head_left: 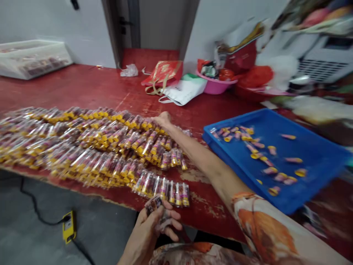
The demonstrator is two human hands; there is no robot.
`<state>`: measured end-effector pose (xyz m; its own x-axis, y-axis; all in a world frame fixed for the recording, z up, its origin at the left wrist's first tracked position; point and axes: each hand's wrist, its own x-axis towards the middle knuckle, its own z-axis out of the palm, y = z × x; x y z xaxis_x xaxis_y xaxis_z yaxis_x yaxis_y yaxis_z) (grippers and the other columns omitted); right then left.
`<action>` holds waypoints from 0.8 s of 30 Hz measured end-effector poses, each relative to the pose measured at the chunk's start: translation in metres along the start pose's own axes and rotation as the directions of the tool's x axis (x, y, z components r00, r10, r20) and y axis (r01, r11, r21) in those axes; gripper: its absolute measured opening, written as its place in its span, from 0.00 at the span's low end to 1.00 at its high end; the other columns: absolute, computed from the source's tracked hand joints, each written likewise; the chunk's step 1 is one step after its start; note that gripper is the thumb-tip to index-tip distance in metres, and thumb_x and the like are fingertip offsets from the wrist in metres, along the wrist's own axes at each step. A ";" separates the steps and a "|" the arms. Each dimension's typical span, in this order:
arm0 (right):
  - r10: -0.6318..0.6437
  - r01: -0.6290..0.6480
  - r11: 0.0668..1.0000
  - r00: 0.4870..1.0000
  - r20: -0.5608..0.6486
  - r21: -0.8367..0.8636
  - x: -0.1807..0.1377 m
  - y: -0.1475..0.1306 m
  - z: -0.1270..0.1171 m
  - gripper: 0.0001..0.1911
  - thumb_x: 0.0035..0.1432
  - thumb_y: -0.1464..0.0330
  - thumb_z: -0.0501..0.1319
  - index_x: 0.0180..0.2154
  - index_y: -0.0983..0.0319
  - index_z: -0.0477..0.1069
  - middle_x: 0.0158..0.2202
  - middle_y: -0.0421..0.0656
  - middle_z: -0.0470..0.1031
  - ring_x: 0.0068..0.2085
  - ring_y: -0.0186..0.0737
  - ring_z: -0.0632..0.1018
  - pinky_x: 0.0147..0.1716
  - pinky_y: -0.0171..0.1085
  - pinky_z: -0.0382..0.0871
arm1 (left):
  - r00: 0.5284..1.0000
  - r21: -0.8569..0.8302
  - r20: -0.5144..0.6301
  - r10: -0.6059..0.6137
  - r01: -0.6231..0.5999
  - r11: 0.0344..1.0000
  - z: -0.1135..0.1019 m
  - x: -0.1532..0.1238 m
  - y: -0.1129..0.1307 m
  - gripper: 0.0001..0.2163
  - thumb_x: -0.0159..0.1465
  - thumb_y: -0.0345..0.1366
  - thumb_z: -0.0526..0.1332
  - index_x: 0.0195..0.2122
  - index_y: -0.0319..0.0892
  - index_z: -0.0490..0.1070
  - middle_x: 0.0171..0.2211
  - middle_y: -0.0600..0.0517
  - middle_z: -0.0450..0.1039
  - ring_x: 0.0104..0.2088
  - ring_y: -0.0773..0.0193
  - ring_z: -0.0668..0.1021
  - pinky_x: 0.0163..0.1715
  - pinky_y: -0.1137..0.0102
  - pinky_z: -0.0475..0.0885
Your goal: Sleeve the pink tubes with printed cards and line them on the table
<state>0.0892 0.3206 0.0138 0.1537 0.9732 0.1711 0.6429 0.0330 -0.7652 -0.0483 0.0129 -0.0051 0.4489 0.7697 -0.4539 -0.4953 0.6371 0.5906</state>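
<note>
Rows of small clear-wrapped tubes with yellow ends (106, 165) lie stacked along the near side of the red table. My left hand (156, 221) is at the front edge, its fingers curled around crumpled clear plastic packets (154, 205) with dark contents. Just beyond it, a short row of wrapped tubes (165, 191) lies flat. My right hand (163, 118) reaches across to the far row of tubes and touches or hovers at its right part; its fingers are blurred and partly hidden. A blue tray (231, 169) right of my right forearm holds scattered pink-and-yellow tubes (255, 149).
At the back stand a white bin (30, 66), a red bag (168, 70), a white bag (184, 90) and a pink basin (216, 85) with packages. Cluttered goods (317, 62) fill the right side. A yellow power strip (68, 227) lies on the floor, its cable trailing.
</note>
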 end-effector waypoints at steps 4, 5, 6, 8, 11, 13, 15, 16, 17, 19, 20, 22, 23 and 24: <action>0.026 -0.030 0.978 0.999 -0.023 -0.207 -0.025 0.031 -0.060 0.16 0.62 0.60 0.60 0.45 0.65 0.70 0.44 0.43 0.74 0.43 0.40 0.76 0.43 0.43 0.73 | 0.998 0.083 -0.060 0.026 -0.021 0.996 0.009 -0.001 -0.003 0.13 0.58 0.40 0.66 0.39 0.35 0.74 0.32 0.43 0.78 0.28 0.61 0.79 0.25 0.72 0.74; 0.023 -0.038 0.966 0.998 -0.062 -0.257 -0.036 0.044 -0.084 0.14 0.61 0.61 0.60 0.43 0.65 0.72 0.42 0.42 0.75 0.42 0.40 0.76 0.44 0.42 0.72 | 0.997 0.102 -0.076 0.027 -0.019 0.995 0.011 0.000 -0.005 0.14 0.57 0.41 0.67 0.39 0.35 0.75 0.31 0.43 0.79 0.26 0.63 0.78 0.24 0.73 0.73; 0.032 -0.068 0.949 0.992 -0.120 -0.307 -0.046 0.059 -0.111 0.12 0.61 0.63 0.60 0.41 0.64 0.73 0.40 0.41 0.76 0.43 0.40 0.76 0.46 0.41 0.70 | 0.995 0.118 -0.094 0.026 -0.014 0.993 0.013 0.000 -0.007 0.14 0.56 0.41 0.68 0.38 0.35 0.75 0.30 0.43 0.79 0.24 0.64 0.78 0.23 0.74 0.72; 0.078 -0.183 0.899 0.961 -0.266 -0.399 -0.065 0.093 -0.166 0.12 0.63 0.67 0.54 0.42 0.64 0.73 0.42 0.45 0.76 0.47 0.44 0.75 0.48 0.42 0.67 | 0.991 0.134 -0.132 0.021 -0.004 0.991 0.017 0.002 -0.012 0.14 0.54 0.41 0.69 0.34 0.34 0.76 0.29 0.43 0.79 0.22 0.65 0.77 0.22 0.74 0.72; 0.184 -0.343 0.804 0.920 -0.345 -0.485 -0.080 0.150 -0.230 0.11 0.62 0.68 0.55 0.39 0.68 0.74 0.40 0.51 0.76 0.47 0.50 0.75 0.47 0.48 0.68 | 0.987 0.107 -0.159 -0.002 0.019 0.994 0.026 0.008 -0.019 0.15 0.51 0.42 0.71 0.32 0.34 0.76 0.30 0.42 0.79 0.25 0.60 0.79 0.25 0.70 0.75; 0.214 -0.348 0.772 0.930 -0.298 -0.531 -0.084 0.183 -0.250 0.11 0.62 0.65 0.58 0.42 0.66 0.72 0.43 0.48 0.74 0.46 0.45 0.75 0.47 0.48 0.70 | 0.989 0.109 -0.148 -0.019 0.036 0.993 0.033 0.013 -0.023 0.16 0.50 0.41 0.72 0.33 0.33 0.76 0.31 0.41 0.80 0.28 0.57 0.80 0.28 0.67 0.77; 0.204 -0.290 0.772 0.956 -0.213 -0.566 -0.087 0.207 -0.255 0.15 0.62 0.62 0.59 0.46 0.64 0.70 0.47 0.46 0.72 0.47 0.42 0.75 0.47 0.48 0.70 | 0.990 0.138 -0.137 -0.020 0.039 0.990 0.041 0.016 -0.026 0.16 0.49 0.41 0.72 0.33 0.34 0.75 0.31 0.42 0.80 0.28 0.57 0.81 0.30 0.65 0.77; 0.188 -0.253 0.778 0.967 -0.171 -0.576 -0.088 0.216 -0.253 0.16 0.62 0.62 0.59 0.48 0.64 0.69 0.49 0.46 0.71 0.48 0.42 0.74 0.48 0.48 0.70 | 0.991 0.148 -0.136 -0.006 0.026 0.989 0.045 0.017 -0.028 0.16 0.49 0.40 0.73 0.34 0.35 0.75 0.30 0.43 0.80 0.28 0.57 0.81 0.30 0.66 0.77; 0.171 -0.217 0.786 0.976 -0.134 -0.579 -0.090 0.223 -0.251 0.15 0.62 0.62 0.60 0.47 0.64 0.69 0.50 0.46 0.71 0.49 0.43 0.74 0.49 0.49 0.69 | 0.990 0.151 -0.140 0.018 0.004 0.989 0.049 0.018 -0.030 0.17 0.48 0.39 0.73 0.35 0.36 0.75 0.29 0.44 0.80 0.27 0.59 0.80 0.30 0.67 0.77; 0.134 -0.160 0.808 0.987 -0.087 -0.567 -0.094 0.231 -0.246 0.11 0.59 0.67 0.61 0.43 0.65 0.71 0.48 0.49 0.72 0.51 0.47 0.73 0.50 0.50 0.67 | 0.987 0.135 -0.143 0.074 -0.055 0.989 0.055 0.020 -0.035 0.18 0.46 0.36 0.75 0.37 0.37 0.76 0.28 0.48 0.79 0.26 0.63 0.79 0.30 0.69 0.76; 0.116 -0.139 0.822 0.990 -0.076 -0.552 -0.096 0.233 -0.245 0.08 0.58 0.69 0.61 0.40 0.66 0.71 0.46 0.51 0.73 0.51 0.49 0.72 0.51 0.51 0.65 | 0.986 0.125 -0.135 0.097 -0.080 0.989 0.058 0.021 -0.038 0.19 0.45 0.34 0.75 0.38 0.37 0.76 0.29 0.49 0.79 0.27 0.64 0.79 0.32 0.70 0.76; 0.080 -0.107 0.857 0.994 -0.076 -0.504 -0.100 0.234 -0.248 0.04 0.56 0.71 0.59 0.32 0.66 0.71 0.41 0.54 0.74 0.51 0.53 0.72 0.50 0.52 0.62 | 0.988 0.121 -0.104 0.118 -0.105 0.987 0.062 0.024 -0.043 0.20 0.44 0.32 0.75 0.39 0.37 0.76 0.32 0.48 0.79 0.30 0.64 0.79 0.35 0.69 0.75; 0.062 -0.096 0.877 0.994 -0.087 -0.471 -0.103 0.233 -0.251 0.05 0.56 0.70 0.58 0.29 0.65 0.69 0.39 0.54 0.74 0.51 0.54 0.72 0.49 0.52 0.62 | 0.988 0.122 -0.095 0.120 -0.108 0.987 0.063 0.025 -0.046 0.20 0.43 0.31 0.75 0.38 0.37 0.76 0.33 0.48 0.79 0.31 0.63 0.79 0.36 0.69 0.75; 0.047 -0.091 0.897 0.993 -0.111 -0.432 -0.109 0.231 -0.256 0.06 0.56 0.68 0.58 0.27 0.63 0.68 0.37 0.53 0.73 0.49 0.54 0.73 0.48 0.52 0.62 | 0.988 0.123 -0.095 0.121 -0.109 0.986 0.064 0.026 -0.048 0.20 0.43 0.30 0.76 0.38 0.37 0.76 0.32 0.48 0.79 0.31 0.64 0.79 0.36 0.69 0.75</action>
<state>0.4127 0.1642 -0.0225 0.2667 0.9422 0.2028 0.8868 -0.1574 -0.4345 0.0352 -0.0001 -0.0024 0.3132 0.8415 -0.4402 -0.4463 0.5396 0.7139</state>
